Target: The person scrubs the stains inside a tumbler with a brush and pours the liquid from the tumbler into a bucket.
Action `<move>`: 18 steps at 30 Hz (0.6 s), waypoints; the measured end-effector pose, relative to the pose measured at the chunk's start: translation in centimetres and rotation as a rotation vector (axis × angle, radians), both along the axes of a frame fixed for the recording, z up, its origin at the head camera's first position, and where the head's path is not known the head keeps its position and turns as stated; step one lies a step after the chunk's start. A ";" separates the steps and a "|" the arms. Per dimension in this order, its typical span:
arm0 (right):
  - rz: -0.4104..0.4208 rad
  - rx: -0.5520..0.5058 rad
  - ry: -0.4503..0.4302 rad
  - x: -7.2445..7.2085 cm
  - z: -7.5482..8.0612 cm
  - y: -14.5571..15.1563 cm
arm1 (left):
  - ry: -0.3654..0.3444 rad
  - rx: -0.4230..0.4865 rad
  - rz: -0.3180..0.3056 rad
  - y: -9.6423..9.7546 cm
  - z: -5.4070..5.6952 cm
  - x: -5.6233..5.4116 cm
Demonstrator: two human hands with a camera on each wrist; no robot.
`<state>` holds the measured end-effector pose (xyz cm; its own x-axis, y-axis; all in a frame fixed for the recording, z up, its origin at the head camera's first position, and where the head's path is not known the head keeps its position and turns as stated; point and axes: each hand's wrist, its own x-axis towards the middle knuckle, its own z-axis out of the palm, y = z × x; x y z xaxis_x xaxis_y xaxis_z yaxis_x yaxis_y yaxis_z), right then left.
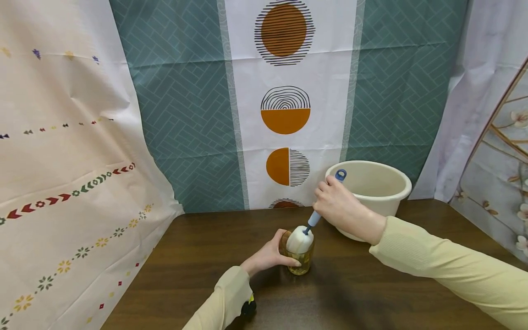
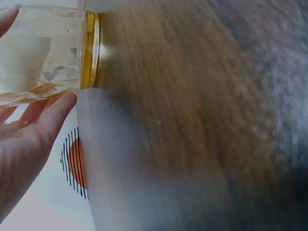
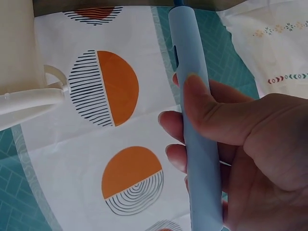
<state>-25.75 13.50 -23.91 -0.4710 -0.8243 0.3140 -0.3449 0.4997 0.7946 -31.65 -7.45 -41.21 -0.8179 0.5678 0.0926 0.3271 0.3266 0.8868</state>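
An amber-tinted clear glass [image 1: 303, 266] stands on the brown table, and my left hand [image 1: 267, 254] grips its side with the thumb in front. In the left wrist view, the glass [image 2: 65, 29] shows facets and a thick amber base. The white head of a sponge cleaning brush [image 1: 300, 241] sits partly inside the glass and bulges above the rim. My right hand [image 1: 341, 207] holds its light blue handle from above, tilted to the right. The right wrist view shows the thumb lying along the handle [image 3: 203, 168] and the fingers curled behind it.
Behind the right hand, a cream plastic basin [image 1: 377, 201] stands on the brown table [image 1: 198, 247]. A patterned curtain [image 1: 185, 114] hangs along the back edge, with other cloths at both sides. A small black item with a yellow patch [image 1: 248, 306] shows under the left wrist.
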 end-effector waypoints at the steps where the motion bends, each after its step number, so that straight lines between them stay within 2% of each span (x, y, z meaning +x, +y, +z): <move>1: 0.000 -0.002 0.002 0.0 0.0 0.0 | -0.001 0.000 -0.001 0.0 0.0 0.0; 4: -0.008 0.001 0.005 0.0 0.1 -0.1 | -0.001 -0.003 -0.002 0.0 -0.1 -0.1; 11: 0.003 0.019 0.012 0.1 0.5 -0.4 | -0.009 0.023 -0.026 0.0 2.7 2.2; 14: 0.012 0.019 0.004 0.1 0.7 -0.4 | -0.008 0.017 -0.027 0.0 2.5 2.0; 18: 0.010 0.015 -0.011 0.1 1.0 -0.3 | -0.013 -0.005 -0.012 0.0 1.4 1.0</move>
<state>-25.65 13.16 -22.94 -0.4657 -0.8339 0.2962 -0.3588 0.4839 0.7982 -30.64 -7.47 -39.84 -0.8123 0.5779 0.0795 0.3197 0.3270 0.8893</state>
